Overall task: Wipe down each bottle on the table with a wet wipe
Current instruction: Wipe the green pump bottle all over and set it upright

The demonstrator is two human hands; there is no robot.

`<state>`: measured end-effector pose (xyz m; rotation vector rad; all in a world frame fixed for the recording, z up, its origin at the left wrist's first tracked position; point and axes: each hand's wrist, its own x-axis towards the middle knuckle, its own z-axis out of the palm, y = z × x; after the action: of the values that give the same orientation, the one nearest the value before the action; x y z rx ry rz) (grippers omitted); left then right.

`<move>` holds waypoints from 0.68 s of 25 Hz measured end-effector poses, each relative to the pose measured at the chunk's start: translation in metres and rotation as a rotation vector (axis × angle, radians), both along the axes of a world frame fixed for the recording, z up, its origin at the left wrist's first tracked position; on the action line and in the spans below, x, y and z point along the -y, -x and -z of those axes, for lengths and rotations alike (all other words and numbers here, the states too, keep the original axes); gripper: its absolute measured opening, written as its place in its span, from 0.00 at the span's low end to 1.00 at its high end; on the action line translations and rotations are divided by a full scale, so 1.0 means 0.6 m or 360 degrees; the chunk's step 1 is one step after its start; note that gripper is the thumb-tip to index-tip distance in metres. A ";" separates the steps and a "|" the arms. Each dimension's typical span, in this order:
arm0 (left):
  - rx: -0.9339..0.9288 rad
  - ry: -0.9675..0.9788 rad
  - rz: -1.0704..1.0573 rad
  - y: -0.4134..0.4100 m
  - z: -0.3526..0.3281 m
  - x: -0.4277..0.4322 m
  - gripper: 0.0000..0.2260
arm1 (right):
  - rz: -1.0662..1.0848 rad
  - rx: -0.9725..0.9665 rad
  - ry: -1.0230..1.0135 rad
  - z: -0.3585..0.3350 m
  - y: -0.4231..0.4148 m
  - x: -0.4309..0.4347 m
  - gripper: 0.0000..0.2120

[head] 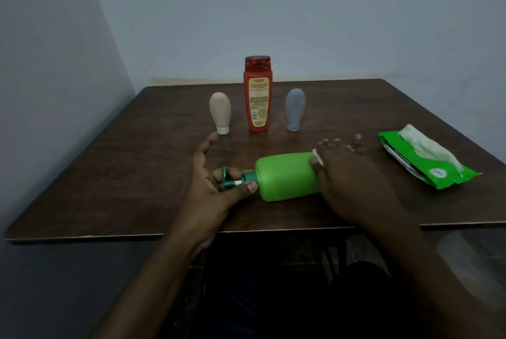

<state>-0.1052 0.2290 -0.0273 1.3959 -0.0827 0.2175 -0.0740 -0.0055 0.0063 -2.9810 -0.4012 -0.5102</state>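
Note:
A green pump bottle (284, 177) lies on its side near the table's front edge, pump pointing left. My left hand (210, 179) holds its pump neck between thumb and fingers. My right hand (353, 177) lies over the bottle's base end, pressing a white wet wipe (317, 158) against it; only a corner of the wipe shows. Behind stand three bottles: a beige one (220, 112) upside down on its white cap, a tall orange one (258, 95) with a red cap, and a grey-blue one (295, 108) on its cap.
A green wet wipe pack (427, 158) lies at the right with a white wipe sticking out of it. The dark wooden table (137, 174) stands in a corner, with walls at the back and left. Its front edge runs just below my hands.

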 end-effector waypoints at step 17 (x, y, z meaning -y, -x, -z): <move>-0.0186 0.0277 -0.0029 0.002 -0.006 0.004 0.46 | -0.0236 0.0261 -0.0009 0.115 0.109 -0.037 0.29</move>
<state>-0.1066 0.2267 -0.0234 1.2335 0.0454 0.1541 -0.1393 0.0168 -0.0629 -2.8836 -0.6275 -0.7397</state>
